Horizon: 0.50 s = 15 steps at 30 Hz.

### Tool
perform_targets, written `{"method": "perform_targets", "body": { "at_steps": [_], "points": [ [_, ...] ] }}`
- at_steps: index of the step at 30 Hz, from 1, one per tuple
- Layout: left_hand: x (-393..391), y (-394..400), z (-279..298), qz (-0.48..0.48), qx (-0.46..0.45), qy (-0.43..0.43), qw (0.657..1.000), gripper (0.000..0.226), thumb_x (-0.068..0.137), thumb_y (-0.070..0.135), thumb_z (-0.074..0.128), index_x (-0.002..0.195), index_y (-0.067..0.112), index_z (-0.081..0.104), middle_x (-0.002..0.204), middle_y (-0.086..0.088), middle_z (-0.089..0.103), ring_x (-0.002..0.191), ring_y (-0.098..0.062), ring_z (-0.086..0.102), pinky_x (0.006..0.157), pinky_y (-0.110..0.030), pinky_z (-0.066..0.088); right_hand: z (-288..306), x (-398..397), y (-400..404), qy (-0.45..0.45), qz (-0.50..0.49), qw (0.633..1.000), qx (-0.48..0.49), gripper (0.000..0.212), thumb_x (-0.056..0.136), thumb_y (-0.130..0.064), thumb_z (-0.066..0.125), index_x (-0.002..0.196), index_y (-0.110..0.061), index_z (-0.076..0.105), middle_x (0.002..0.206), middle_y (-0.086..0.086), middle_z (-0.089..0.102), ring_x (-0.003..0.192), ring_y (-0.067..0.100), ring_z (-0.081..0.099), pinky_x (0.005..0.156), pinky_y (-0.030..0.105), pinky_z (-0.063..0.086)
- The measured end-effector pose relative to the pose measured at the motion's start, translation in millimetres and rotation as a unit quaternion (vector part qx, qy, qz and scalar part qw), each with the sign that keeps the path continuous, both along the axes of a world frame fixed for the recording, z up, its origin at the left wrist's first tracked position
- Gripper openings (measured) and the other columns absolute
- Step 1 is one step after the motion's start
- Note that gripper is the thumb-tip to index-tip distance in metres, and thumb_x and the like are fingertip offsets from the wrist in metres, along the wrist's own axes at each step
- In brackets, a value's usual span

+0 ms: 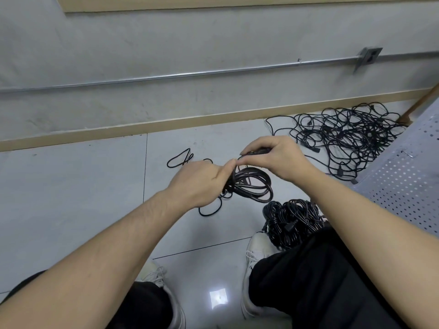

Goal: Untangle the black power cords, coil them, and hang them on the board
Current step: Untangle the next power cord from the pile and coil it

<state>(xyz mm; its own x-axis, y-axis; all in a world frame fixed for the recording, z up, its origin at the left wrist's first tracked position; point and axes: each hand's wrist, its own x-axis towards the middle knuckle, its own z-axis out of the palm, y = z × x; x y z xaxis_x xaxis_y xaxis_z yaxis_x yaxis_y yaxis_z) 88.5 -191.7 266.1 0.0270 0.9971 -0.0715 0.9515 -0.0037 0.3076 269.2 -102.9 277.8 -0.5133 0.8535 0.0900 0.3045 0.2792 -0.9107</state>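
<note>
Seated, my knees and shoes (257,248) at the bottom, on the tiled floor (83,186). By my right shoe a pile of coiled cords (293,222) lies done. Mid-air above the floor, my left hand (197,184) grips the coil (255,184) at its bunched side, fingers curled round the loops. My right hand (275,160) pinches the cord's plug end (259,151) just above the coil. Loose tail (210,210) hangs to the floor. Step looks like finishing this coil: next, wrap the end round the loops and tuck it, keeping my left grip tight or the loops spring apart. Farther right, the tangle (344,136) waits near the wall. A perforated board (403,186) sits at right; nothing hung on it that I can see. No containers.
</note>
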Motion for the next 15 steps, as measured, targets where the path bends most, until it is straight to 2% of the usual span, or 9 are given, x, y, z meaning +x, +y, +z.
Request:
{"method": "perform_targets", "body": {
  "at_steps": [3,6,8,10,13,15],
  "points": [
    [1,-1,-4,-0.071,0.044,0.004,0.997,0.075,0.091,0.074,0.0,0.059,0.024,0.044,0.064,0.005,0.059,0.076,-0.023,0.057,0.068,-0.034,0.034,3,4,-1,0.01,0.022,0.999,-0.027,0.016,0.069,-0.012,0.092,0.076,-0.019,0.079,0.078,-0.004,0.077,0.076,0.006,0.067,0.08,0.024,0.055],
    [6,-2,-5,-0.081,0.105,-0.012,0.991,0.067,0.094,0.066,0.013,0.057,0.022,0.048,0.056,0.009,0.056,0.065,-0.016,0.054,0.06,-0.031,0.033,3,3,1,0.032,0.036,0.995,-0.085,0.013,0.072,-0.008,0.089,0.077,-0.015,0.079,0.077,-0.004,0.077,0.072,0.002,0.065,0.07,0.015,0.051],
    [4,-1,-7,-0.048,0.126,-0.045,0.99,0.056,0.098,0.055,0.022,0.055,0.022,0.038,0.052,0.007,0.048,0.061,-0.016,0.046,0.059,-0.033,0.035,2,-3,0,0.026,0.024,0.993,-0.113,0.011,0.073,-0.016,0.089,0.08,-0.014,0.081,0.083,-0.001,0.078,0.074,0.003,0.063,0.071,0.015,0.047],
    [-1,1,-11,-0.009,0.13,-0.06,0.99,0.054,0.1,0.051,0.026,0.056,0.022,0.035,0.054,0.004,0.047,0.062,-0.019,0.047,0.064,-0.038,0.043,-3,-10,1,0.006,-0.004,0.99,-0.139,0.021,0.071,-0.029,0.091,0.084,-0.015,0.082,0.091,0.005,0.078,0.077,0.007,0.062,0.075,0.023,0.048],
    [-7,1,-18,0.037,0.127,-0.058,0.99,0.054,0.1,0.053,0.031,0.058,0.02,0.038,0.055,0.004,0.048,0.063,-0.019,0.049,0.062,-0.037,0.042,-8,-16,4,-0.021,-0.018,0.977,-0.21,0.033,0.068,-0.039,0.092,0.088,-0.016,0.081,0.086,0.0,0.076,0.077,0.012,0.066,0.077,0.03,0.05],
    [-7,2,-20,0.067,0.145,-0.094,0.983,0.05,0.098,0.054,0.035,0.065,0.019,0.048,0.055,0.004,0.051,0.062,-0.018,0.05,0.06,-0.036,0.038,-10,-18,4,0.001,-0.009,0.963,-0.268,0.032,0.072,-0.041,0.09,0.089,-0.017,0.078,0.082,0.001,0.072,0.074,0.018,0.063,0.07,0.032,0.049]
  ]
}}
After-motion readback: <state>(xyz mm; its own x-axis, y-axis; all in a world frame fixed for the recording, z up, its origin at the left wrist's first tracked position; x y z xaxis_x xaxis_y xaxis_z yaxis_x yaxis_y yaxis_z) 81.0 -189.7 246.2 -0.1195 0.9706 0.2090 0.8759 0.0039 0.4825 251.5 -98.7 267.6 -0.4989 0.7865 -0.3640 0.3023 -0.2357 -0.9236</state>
